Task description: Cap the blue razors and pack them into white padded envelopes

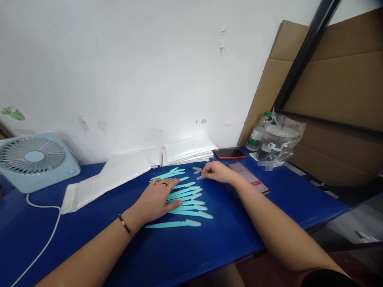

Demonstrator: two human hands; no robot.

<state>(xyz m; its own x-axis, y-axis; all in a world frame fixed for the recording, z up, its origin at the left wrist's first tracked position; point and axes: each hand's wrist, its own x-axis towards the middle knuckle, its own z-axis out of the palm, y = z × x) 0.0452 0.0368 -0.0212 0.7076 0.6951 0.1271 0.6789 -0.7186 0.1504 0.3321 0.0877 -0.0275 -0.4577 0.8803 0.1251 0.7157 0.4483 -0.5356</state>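
Several turquoise eyebrow razors lie in a rough row on the blue table, their blade ends mostly toward the right. My left hand rests palm down over their handles, fingers stretched and apart, hiding part of the row. Beyond the razors, my right hand has its fingertips closed on a small clear plastic blade cap. More clear caps lie just beside those fingertips. Part of the pinch is hidden by the fingers.
White padded mailers are stacked against the wall; one long mailer lies at left. A light blue fan stands at far left. Right hold a lit phone, a dark phone, a bottle and a bagged cup.
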